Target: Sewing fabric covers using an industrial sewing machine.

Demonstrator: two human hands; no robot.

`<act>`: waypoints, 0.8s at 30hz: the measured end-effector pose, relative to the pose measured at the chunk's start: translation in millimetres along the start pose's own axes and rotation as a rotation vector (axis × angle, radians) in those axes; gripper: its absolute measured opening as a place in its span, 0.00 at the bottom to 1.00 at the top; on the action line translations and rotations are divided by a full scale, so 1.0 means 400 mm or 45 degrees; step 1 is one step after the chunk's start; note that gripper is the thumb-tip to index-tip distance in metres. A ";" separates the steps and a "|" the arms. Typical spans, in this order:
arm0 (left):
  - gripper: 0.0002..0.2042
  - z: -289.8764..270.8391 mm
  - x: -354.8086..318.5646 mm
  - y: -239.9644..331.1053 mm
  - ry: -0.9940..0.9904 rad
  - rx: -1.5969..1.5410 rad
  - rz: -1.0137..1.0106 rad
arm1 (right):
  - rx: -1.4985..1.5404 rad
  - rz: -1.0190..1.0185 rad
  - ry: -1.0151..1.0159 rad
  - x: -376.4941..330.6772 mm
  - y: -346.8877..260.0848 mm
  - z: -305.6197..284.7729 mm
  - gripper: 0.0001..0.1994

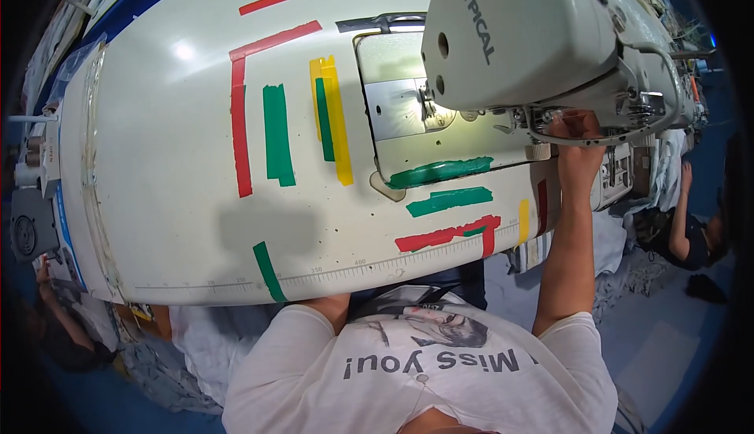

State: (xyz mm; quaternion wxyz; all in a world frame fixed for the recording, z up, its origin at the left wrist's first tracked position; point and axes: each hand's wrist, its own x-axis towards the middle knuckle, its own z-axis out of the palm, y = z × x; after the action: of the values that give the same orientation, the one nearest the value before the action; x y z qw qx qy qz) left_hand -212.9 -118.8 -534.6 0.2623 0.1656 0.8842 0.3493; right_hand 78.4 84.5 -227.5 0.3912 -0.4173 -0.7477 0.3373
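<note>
One hand of ours shows in the head view; our left arm drops below the near edge of the surface (173, 120), so we cannot tell the state of its fingers. At the far left edge, a grey motor box (27, 230) hangs off the side of the white surface. Moving right, strips of tape mark the top: a long red strip (239, 128) bent into a corner, a green strip (276, 134) just beside it, then a yellow strip (336, 120) with a narrower green one laid along it. A printed ruler scale (338, 269) runs along the near edge. Further right, the steel needle plate (397, 104) sits under the head of the pale grey sewing machine (534, 33), with green and red tape strips (448, 198) on the surface in front of it. Our right hand (577, 139) reaches up under the right end of the machine head, fingers curled about the wire guard (550, 137) by the handwheel; the grasp looks closed. At the far right, another person's arm (682, 214) shows near the floor.
</note>
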 end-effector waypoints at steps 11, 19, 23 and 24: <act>0.09 -0.016 -0.029 -0.033 -0.022 -0.063 -0.042 | -0.325 -0.235 -0.158 -0.015 -0.037 0.010 0.12; 0.08 -0.042 -0.106 -0.065 -0.082 -0.165 -0.094 | -0.360 -0.223 -0.082 -0.078 -0.076 -0.032 0.12; 0.07 -0.058 -0.201 -0.107 -0.187 -0.293 -0.136 | -0.302 -0.235 -0.096 -0.109 -0.100 -0.039 0.13; 0.07 -0.067 -0.237 -0.112 -0.226 -0.333 -0.151 | -0.322 -0.262 -0.097 -0.126 -0.108 -0.043 0.13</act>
State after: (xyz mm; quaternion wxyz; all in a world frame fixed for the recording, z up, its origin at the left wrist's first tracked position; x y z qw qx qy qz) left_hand -156.8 -209.7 -516.4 0.3790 0.1079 0.8126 0.4294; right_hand 95.1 24.7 -198.9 0.3392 -0.3712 -0.8375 0.2141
